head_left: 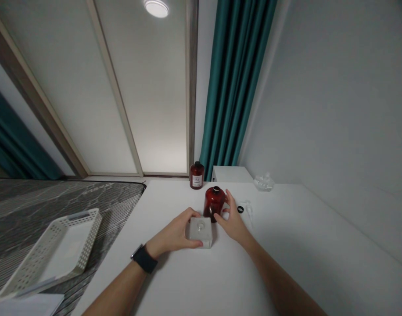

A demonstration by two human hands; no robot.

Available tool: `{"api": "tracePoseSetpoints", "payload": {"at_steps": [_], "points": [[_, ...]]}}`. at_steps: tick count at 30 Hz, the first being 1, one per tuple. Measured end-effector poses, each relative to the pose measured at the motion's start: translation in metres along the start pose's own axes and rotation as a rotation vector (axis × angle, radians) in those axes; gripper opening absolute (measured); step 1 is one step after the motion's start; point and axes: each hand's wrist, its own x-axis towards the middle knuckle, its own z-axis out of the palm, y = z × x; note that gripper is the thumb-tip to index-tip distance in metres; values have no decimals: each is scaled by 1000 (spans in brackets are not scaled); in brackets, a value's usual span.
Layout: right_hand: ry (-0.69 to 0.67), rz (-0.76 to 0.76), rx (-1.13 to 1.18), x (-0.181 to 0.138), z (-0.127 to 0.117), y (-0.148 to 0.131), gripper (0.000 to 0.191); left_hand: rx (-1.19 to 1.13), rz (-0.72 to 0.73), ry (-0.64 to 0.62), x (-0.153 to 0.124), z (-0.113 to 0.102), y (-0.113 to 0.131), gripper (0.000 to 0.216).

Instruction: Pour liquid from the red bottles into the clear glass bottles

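My left hand (pixel 177 230), with a dark watch on its wrist, is wrapped round a square clear bottle (pixel 202 230). That bottle stands upright on the table and has a round opening in its top. Just behind it is an uncapped dark red bottle (pixel 214 202) with a narrow neck. My right hand (pixel 233 221) grips the red bottle from the right, thumb in front and fingers at its side. To the right of this hand lies a small black ring (pixel 240 210), beside a thin clear item (pixel 249 210) whose kind I cannot make out.
A second red bottle (pixel 197 176), labelled and with a black top, stands at the white table's (pixel 234 281) far edge. Nearby are a white box (pixel 230 174) and crumpled clear plastic (pixel 263 182). Left of the table sits a white perforated basket (pixel 89 228).
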Motion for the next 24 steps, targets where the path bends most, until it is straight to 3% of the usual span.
{"api": "tracePoseSetpoints", "payload": {"at_steps": [14,20,24], "points": [[60,-51,6,-1,5,7,82,-34,18,32,-1,4,-2,52],[166,-74,-173,-9,1,-8,79,-71,18,34,-1,6,-4,52],[157,-147,-208,-14,-2,-21,63,-84,26,21,0,5,-6,53]]}}
